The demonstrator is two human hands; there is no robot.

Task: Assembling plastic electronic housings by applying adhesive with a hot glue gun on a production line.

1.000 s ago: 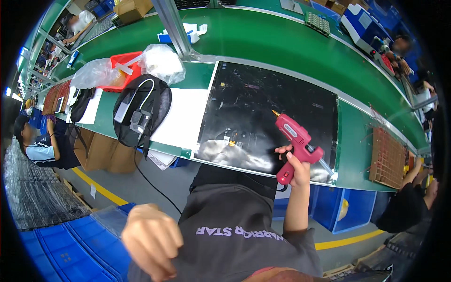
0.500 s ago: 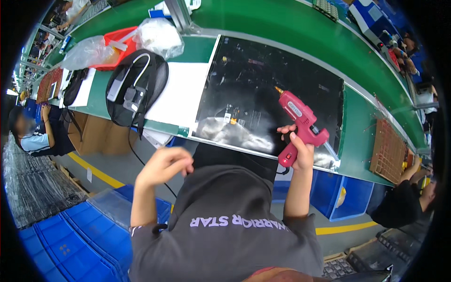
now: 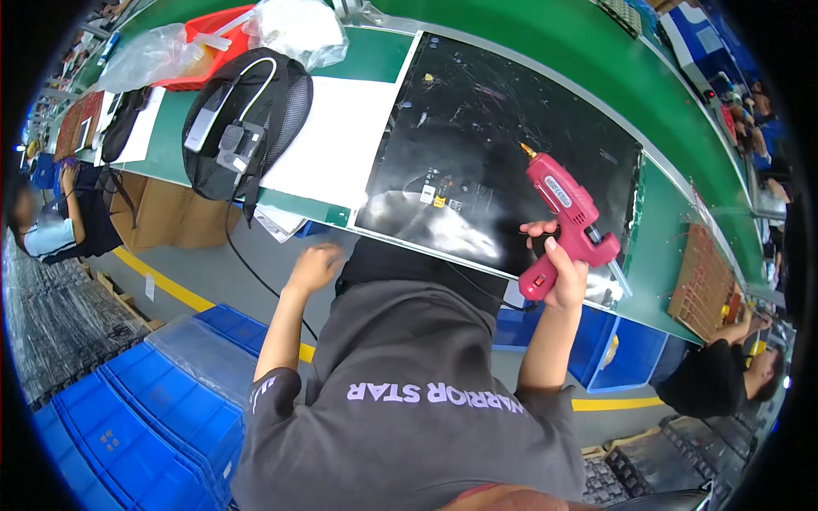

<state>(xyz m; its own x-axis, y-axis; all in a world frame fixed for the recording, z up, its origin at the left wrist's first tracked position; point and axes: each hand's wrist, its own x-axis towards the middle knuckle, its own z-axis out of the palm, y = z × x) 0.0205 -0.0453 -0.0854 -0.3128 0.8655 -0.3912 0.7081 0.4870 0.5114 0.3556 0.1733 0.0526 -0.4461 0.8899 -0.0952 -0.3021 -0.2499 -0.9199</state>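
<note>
My right hand [image 3: 563, 271] is wrapped round the handle of a dark pink glue gun [image 3: 566, 203]. The gun's brass nozzle points to the far left, and a pale glue stick [image 3: 620, 277] juts from its back end. Below it lies a shiny black mat [image 3: 477, 136] on the bench, with a few small label-like marks and specks. My left hand [image 3: 316, 266] hovers off the bench's near edge, left of my body, touching nothing that I can see. Its fingers are smeared by motion, so their pose is unclear.
At the left, a black mesh case [image 3: 285, 111] holds a white device, a cable and a grey device. A white sheet [image 3: 336, 140] lies beside it. Behind are a red bin [image 3: 223, 25] and plastic bags [image 3: 294, 30]. Blue crates [image 3: 162, 409] stand lower left. Other people sit at both sides.
The whole view has shifted a little. My left hand has moved up toward the bench edge. My right hand still holds the glue gun, slightly farther right in the picture.
</note>
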